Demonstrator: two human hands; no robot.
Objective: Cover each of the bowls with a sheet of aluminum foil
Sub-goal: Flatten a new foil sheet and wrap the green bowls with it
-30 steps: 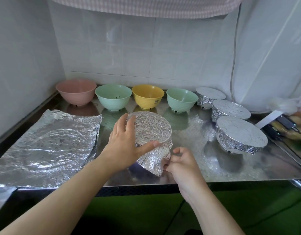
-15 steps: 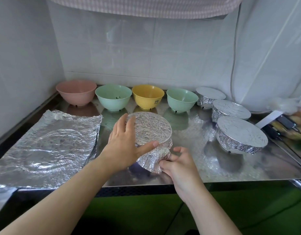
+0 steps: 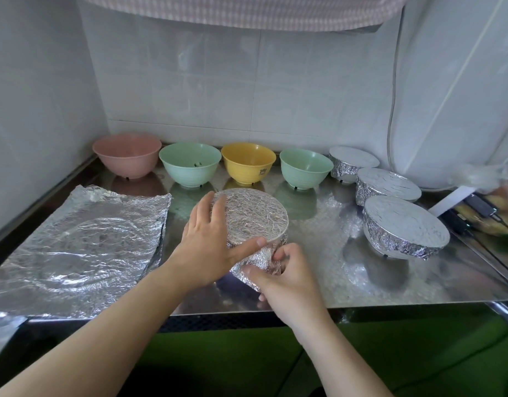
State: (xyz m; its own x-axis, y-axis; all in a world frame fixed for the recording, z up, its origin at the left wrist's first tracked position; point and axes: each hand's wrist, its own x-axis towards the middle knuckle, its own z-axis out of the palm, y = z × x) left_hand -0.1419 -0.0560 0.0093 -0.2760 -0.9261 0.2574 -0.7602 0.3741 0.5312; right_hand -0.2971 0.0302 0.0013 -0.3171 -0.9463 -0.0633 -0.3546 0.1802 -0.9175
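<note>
Head view, looking down on a shiny metal counter (image 3: 318,282), with the foil-wrapped bowl (image 3: 254,219) near its front edge as the landmark; far to the left of that bowl lies a stack of crinkled foil sheets (image 3: 78,247), flat on the counter and reaching its left end; behind and to the left of the bowl, by the tiled wall, stands a pink bowl (image 3: 127,159), uncovered, and next along the same row a pale green bowl (image 3: 190,164); just left of the wrapped bowl the left hand (image 3: 207,247) grips it, fingers spread and curved over the far left of the foil top, thumb stretched along the near rim; the bowl itself sits between the two hands, its top a taut crinkled disc, the foil gathered down its side toward the person; directly behind it is a yellow bowl (image 3: 248,162), open; at the bowl's near right the right hand (image 3: 287,282) pinches the loose foil skirt against the side, fingers curled in on it; behind and to the right stands a second green bowl (image 3: 305,167), open; further right three covered bowls (image 3: 388,186) run in a slanting line, each capped and skirted in foil, the nearest one the largest in view; beyond those, at the counter's right end, lie dark cables and a blurred clutter (image 3: 481,213) I cannot make out.
</note>
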